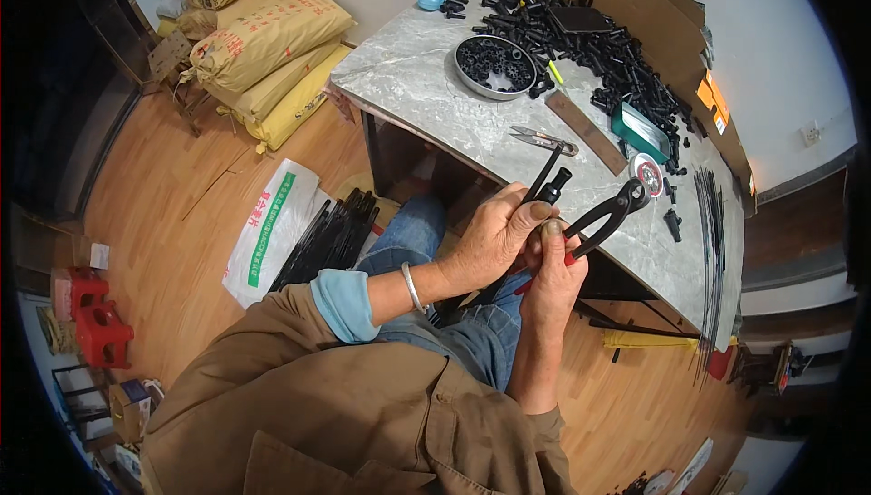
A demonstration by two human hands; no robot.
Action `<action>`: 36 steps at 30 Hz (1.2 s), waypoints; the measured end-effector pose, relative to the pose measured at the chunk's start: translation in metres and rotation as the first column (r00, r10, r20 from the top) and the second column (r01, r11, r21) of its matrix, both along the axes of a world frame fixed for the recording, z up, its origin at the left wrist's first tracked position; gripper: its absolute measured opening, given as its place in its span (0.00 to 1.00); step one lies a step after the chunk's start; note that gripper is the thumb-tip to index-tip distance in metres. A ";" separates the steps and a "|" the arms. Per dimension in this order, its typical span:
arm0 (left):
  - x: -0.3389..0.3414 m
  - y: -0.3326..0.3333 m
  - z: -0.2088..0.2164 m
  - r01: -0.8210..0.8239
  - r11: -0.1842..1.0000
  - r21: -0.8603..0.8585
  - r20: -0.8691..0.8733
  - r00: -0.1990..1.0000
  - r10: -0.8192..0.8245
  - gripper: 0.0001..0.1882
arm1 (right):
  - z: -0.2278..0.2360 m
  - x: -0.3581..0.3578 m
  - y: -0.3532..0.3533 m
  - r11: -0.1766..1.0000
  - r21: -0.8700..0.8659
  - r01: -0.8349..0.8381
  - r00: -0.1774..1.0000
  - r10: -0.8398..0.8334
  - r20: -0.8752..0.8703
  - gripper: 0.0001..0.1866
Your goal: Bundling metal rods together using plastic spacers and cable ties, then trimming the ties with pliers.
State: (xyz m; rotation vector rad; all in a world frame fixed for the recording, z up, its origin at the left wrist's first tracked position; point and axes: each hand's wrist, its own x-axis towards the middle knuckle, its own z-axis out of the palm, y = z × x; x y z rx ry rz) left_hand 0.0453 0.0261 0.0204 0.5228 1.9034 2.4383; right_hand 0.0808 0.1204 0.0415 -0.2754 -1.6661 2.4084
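Observation:
Above my lap, close to the table's near edge, both hands work close together. My left hand [497, 239] is closed around a black ribbed plastic tube fitting [555, 186], its end pointing up and away. A thin black rod [542, 175] sticks out beside it from the same grip. My right hand [553, 279] is wrapped round the red handles of a pair of pincers [610, 219], whose dark jaws point up to the right. The right thumb meets the left fingers at the fitting; its lower end is hidden by them. Thread snips [543, 139] lie just beyond the hands.
The grey marbled table [408, 59] carries a metal bowl [456, 67] of small black parts, a heap of black fittings [626, 64], a brown flat strip [586, 132], a teal box [646, 137], a round tin [647, 174] and long thin wires [712, 250]. Black rods [327, 236] lie left of my knees.

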 end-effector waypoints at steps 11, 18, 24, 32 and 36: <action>-0.014 -0.007 -0.002 0.178 0.983 0.055 0.160 0.970 -0.184 0.31 | 0.011 0.001 0.019 0.928 0.363 -0.085 0.993 0.110 -0.048 0.10; -0.033 -0.023 -0.011 0.248 0.955 0.162 0.304 0.908 -0.287 0.37 | 0.042 0.054 0.070 0.753 0.130 -0.645 0.719 0.541 0.436 0.20; -0.018 -0.007 -0.003 0.348 0.926 0.144 0.278 0.884 -0.376 0.37 | 0.048 0.065 0.067 0.756 -0.062 -0.652 0.611 0.572 0.548 0.21; -0.018 -0.002 -0.003 0.428 0.892 0.144 0.308 0.837 -0.452 0.38 | 0.064 0.062 0.067 0.788 -0.279 -0.549 0.627 0.609 0.486 0.27; -0.014 0.001 0.002 0.415 0.901 0.125 0.306 0.848 -0.433 0.37 | 0.065 0.064 0.070 0.761 -0.409 -0.503 0.554 0.647 0.524 0.18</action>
